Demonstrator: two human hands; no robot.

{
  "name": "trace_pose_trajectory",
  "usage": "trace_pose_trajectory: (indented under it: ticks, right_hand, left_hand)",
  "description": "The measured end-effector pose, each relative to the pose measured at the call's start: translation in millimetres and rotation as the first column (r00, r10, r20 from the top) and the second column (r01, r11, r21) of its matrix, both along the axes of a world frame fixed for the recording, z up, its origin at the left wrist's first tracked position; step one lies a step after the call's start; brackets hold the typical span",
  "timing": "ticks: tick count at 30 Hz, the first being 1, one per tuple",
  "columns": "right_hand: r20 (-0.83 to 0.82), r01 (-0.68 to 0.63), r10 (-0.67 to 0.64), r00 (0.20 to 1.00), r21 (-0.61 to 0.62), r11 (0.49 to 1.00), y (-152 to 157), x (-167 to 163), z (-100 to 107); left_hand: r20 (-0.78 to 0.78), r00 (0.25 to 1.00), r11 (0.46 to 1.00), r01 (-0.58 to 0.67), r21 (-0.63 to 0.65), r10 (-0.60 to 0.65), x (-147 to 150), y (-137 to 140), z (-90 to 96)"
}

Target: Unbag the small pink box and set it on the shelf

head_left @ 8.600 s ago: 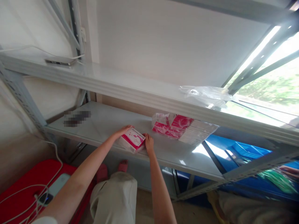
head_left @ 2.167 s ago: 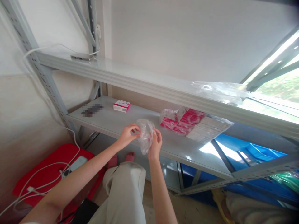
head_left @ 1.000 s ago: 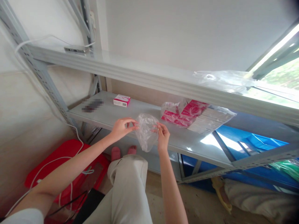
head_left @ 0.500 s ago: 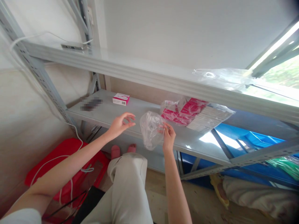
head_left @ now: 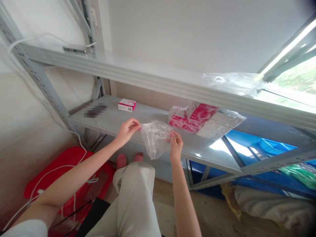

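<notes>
A clear plastic bag (head_left: 156, 140) hangs crumpled between my two hands, in front of the middle shelf. My left hand (head_left: 127, 131) pinches its upper left corner between thumb and fingers. At the other side my right hand (head_left: 176, 144) grips the bag's right edge. Behind the bag, on the shelf (head_left: 150, 116), lies a larger clear bag holding several pink and white boxes (head_left: 202, 117). One pink and white box (head_left: 126, 105) lies by itself further left, beyond my left hand.
A metal upper shelf (head_left: 138, 74) crosses above my hands, with another clear bag (head_left: 232, 80) and a small flat device (head_left: 75, 49) on it. A red stool (head_left: 56, 164) with white cables stands lower left. Another person's leg (head_left: 266, 205) shows at lower right, near blue bins (head_left: 276, 148).
My left hand has moved right and closed on the bag's left corner. The bag is now stretched wider between both hands.
</notes>
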State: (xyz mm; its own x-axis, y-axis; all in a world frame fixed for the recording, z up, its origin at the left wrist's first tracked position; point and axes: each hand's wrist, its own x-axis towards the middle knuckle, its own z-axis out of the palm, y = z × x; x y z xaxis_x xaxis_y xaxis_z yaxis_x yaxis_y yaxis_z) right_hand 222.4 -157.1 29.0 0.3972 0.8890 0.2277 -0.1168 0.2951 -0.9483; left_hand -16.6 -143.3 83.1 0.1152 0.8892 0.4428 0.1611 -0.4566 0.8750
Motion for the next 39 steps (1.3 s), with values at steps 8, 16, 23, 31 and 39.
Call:
trace_pose_trajectory:
  ticks: [8,16,23,31,39]
  right_hand:
    - [0.113,-0.079,0.078,0.991,0.005,0.997,-6,49,13]
    - [0.396,-0.294,0.318,0.861,-0.122,0.948,-21,67,42]
    - [0.337,-0.200,0.223,0.915,-0.102,0.974,-9,75,55]
    - [0.042,-0.179,0.206,0.978,-0.348,0.920,68,58,16]
    - [0.360,0.049,0.049,0.932,-0.258,0.965,66,-7,-30]
  left_hand:
    - [0.008,0.981,0.975,-0.194,0.111,0.194,-44,23,-2.0]
    - [-0.116,0.857,0.831,-0.441,0.340,0.503,-34,15,10.3]
    - [-0.153,0.883,0.862,-0.373,0.344,0.444,-33,24,21.2]
    - [-0.190,0.929,0.937,-0.338,-0.089,0.317,-24,107,-7.8]
    - [-0.285,0.801,0.835,-0.550,-0.007,0.526,-25,107,-52.7]
